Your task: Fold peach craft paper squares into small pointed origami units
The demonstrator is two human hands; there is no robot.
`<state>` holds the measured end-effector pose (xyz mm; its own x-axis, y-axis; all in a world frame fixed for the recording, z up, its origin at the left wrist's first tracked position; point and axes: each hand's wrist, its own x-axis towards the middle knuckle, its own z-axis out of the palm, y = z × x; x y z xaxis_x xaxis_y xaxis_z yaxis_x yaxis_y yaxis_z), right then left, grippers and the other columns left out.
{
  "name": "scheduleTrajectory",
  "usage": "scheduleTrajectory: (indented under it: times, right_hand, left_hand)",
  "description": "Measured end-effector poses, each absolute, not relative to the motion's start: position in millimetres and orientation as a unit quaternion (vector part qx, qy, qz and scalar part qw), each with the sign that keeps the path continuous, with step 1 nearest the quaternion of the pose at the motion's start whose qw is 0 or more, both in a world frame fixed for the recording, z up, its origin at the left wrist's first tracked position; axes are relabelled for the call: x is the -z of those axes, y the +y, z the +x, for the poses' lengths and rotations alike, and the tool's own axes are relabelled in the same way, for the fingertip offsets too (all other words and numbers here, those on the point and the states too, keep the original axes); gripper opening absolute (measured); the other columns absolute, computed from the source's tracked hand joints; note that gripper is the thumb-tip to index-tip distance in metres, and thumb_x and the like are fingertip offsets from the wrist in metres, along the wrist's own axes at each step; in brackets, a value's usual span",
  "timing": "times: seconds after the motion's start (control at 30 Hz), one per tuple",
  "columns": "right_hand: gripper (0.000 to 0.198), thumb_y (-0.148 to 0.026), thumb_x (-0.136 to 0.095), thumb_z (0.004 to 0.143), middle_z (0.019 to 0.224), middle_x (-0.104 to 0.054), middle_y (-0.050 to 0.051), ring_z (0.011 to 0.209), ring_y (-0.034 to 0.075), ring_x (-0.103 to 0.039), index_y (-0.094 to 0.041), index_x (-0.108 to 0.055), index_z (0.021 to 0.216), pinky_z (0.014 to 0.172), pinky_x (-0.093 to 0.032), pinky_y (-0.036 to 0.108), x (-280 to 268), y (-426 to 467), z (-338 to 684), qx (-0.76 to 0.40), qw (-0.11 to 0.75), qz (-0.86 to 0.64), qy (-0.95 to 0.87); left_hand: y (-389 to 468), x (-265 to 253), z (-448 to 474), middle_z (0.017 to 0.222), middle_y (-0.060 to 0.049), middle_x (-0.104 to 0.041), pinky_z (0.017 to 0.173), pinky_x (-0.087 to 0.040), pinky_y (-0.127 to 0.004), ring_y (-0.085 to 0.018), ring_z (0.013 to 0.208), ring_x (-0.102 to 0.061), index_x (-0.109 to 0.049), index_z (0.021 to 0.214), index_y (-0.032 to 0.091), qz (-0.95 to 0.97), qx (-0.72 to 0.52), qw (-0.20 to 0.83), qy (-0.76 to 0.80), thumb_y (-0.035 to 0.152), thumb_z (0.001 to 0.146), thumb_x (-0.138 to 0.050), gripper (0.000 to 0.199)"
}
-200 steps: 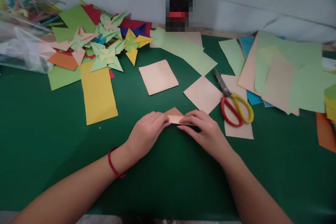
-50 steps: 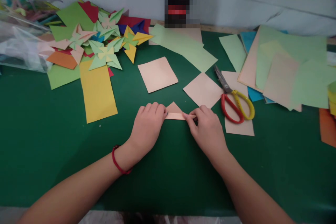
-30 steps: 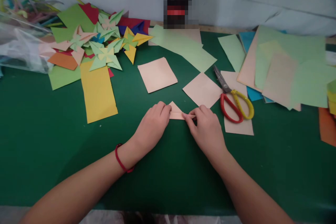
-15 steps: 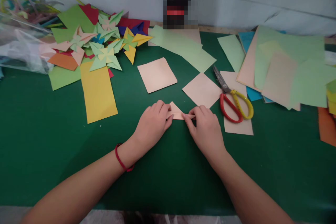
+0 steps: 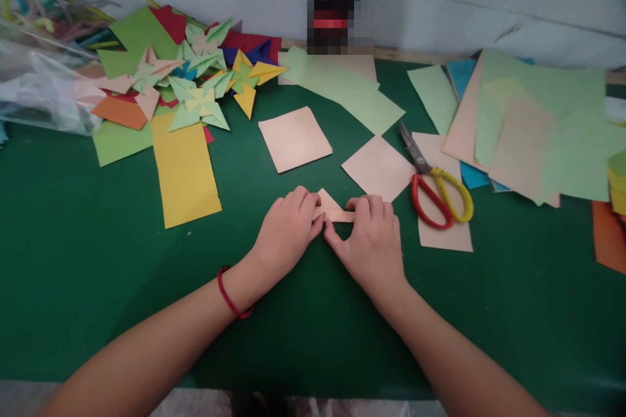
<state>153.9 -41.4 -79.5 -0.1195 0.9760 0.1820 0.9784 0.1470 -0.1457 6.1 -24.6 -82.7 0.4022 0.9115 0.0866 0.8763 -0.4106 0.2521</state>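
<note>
Between both hands, low on the green table (image 5: 293, 313), is a small folded piece of pale pink paper (image 5: 335, 215); a triangular peak rises behind its long flat edge. My left hand (image 5: 288, 225), with a red cord bracelet (image 5: 232, 296) on the wrist, grips its left end. My right hand (image 5: 369, 231) closes on the right end, its thumb along the near edge close to the left thumb. The fingers cover both ends of the paper. Just beyond lie a pink square sheet (image 5: 295, 140) and another pink square (image 5: 377, 168) turned cornerwise.
Scissors (image 5: 428, 182) with red and yellow handles lie on a pink strip at right. Green, pink and blue sheets (image 5: 562, 137) overlap behind them. Folded paper stars (image 5: 200, 104), a yellow sheet (image 5: 186, 172) and a clear plastic bag (image 5: 44, 85) sit at left.
My right hand has slid left along the folded paper, bringing its thumb close to the left thumb. My left hand keeps its hold. The view has shifted slightly.
</note>
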Motion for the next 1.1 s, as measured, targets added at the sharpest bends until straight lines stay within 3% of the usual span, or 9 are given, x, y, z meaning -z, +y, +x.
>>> scheduleTrajectory:
  times: [0.13,0.37,0.93,1.1]
  right_hand:
    - [0.022,-0.034,-0.05,0.079,0.089,-0.054,0.01,0.083,0.024,-0.046,-0.015,-0.049,0.091,0.065,-0.035,0.034,80.5,-42.6,153.7,0.001,0.135,-0.653,-0.745]
    - [0.005,-0.022,-0.05,0.081,0.107,-0.05,0.014,0.106,0.028,-0.046,-0.018,-0.053,0.082,0.086,-0.037,0.043,82.3,-43.5,151.0,-0.025,0.192,-0.612,-0.767]
    - [0.017,-0.032,-0.05,0.082,0.104,-0.053,0.015,0.104,0.028,-0.048,-0.015,-0.052,0.085,0.086,-0.039,0.041,84.3,-42.0,152.7,-0.049,0.18,-0.62,-0.762]
    - [0.014,-0.027,-0.049,0.08,0.105,-0.053,0.016,0.103,0.028,-0.048,-0.015,-0.052,0.087,0.086,-0.04,0.041,83.5,-42.7,151.9,-0.052,0.174,-0.621,-0.763]
  left_hand:
    - [-24.2,83.5,6.1,0.09,-0.007,-0.055,0.065,-0.042,-0.031,-0.02,0.079,-0.053,-0.052,0.094,0.013,0.831,-0.106,0.084,0.539,0.026,0.089,-0.044,0.016]
    - [-24.1,81.6,6.8,0.091,-0.008,-0.056,0.066,-0.043,-0.032,-0.02,0.08,-0.053,-0.052,0.094,0.013,0.831,-0.1,0.093,0.54,0.027,0.09,-0.042,0.017]
    - [-24.7,82.7,6.4,0.091,-0.008,-0.056,0.065,-0.042,-0.032,-0.02,0.08,-0.053,-0.052,0.094,0.013,0.832,-0.106,0.092,0.536,0.026,0.089,-0.043,0.017]
    - [-24.2,83.2,6.7,0.091,-0.008,-0.056,0.066,-0.042,-0.032,-0.02,0.08,-0.053,-0.052,0.094,0.013,0.833,-0.104,0.086,0.537,0.026,0.09,-0.042,0.017]
